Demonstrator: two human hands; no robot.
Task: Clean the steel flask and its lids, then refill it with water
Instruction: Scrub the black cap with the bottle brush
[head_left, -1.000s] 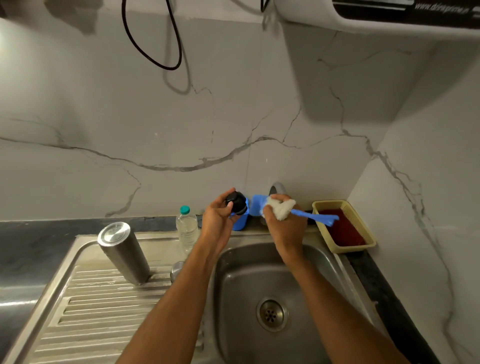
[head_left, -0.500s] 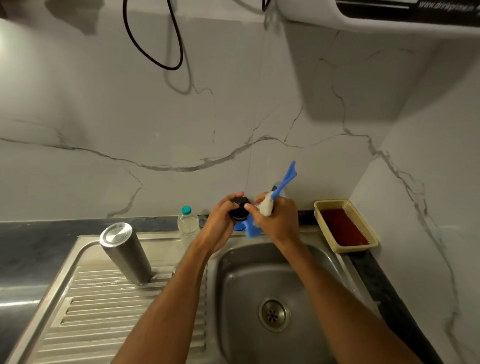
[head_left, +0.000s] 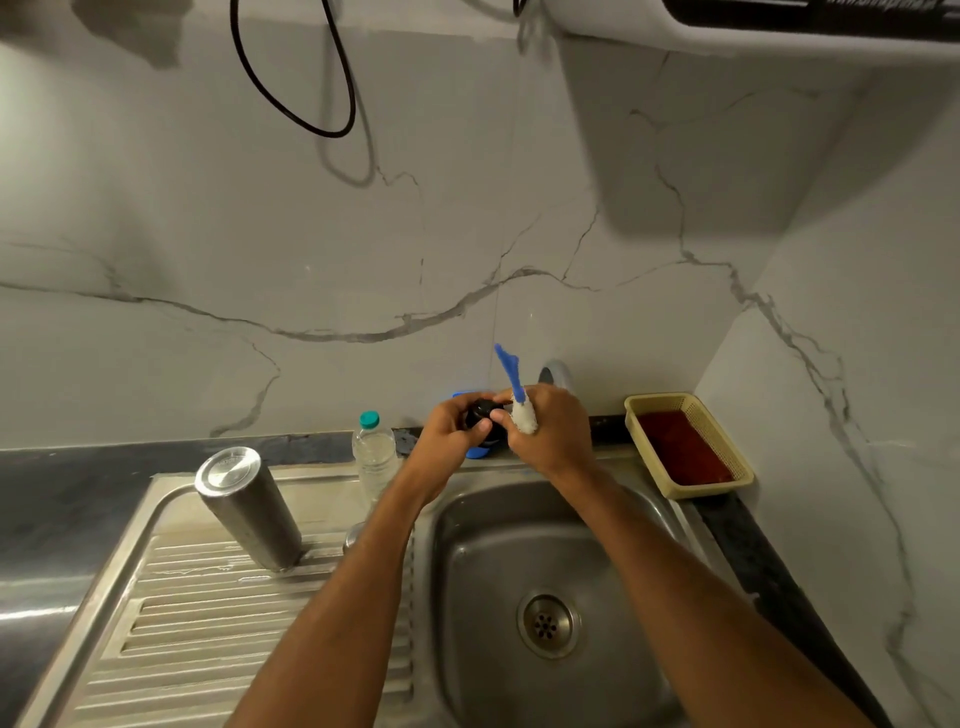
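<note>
The steel flask (head_left: 248, 506) stands upside down on the sink's ribbed drainboard (head_left: 218, 639) at the left. Above the back rim of the basin, my left hand (head_left: 451, 439) grips a small black lid (head_left: 479, 413). My right hand (head_left: 551, 434) presses against it, shut on a brush with a white soapy head (head_left: 523, 415) and a blue handle (head_left: 508, 370) that points up. A second steel lid (head_left: 354, 536) peeks out beside my left forearm, mostly hidden.
A clear plastic bottle (head_left: 374, 453) with a teal cap stands behind the drainboard. A blue item (head_left: 477, 451) sits behind my hands. A beige basket (head_left: 687, 441) with something red is at the right. The basin (head_left: 545, 545) with its drain lies below; the tap base (head_left: 555, 374) is on the wall.
The brush handle has swung from pointing right to pointing upward, then tipped slightly left. My two hands have come together around the black lid.
</note>
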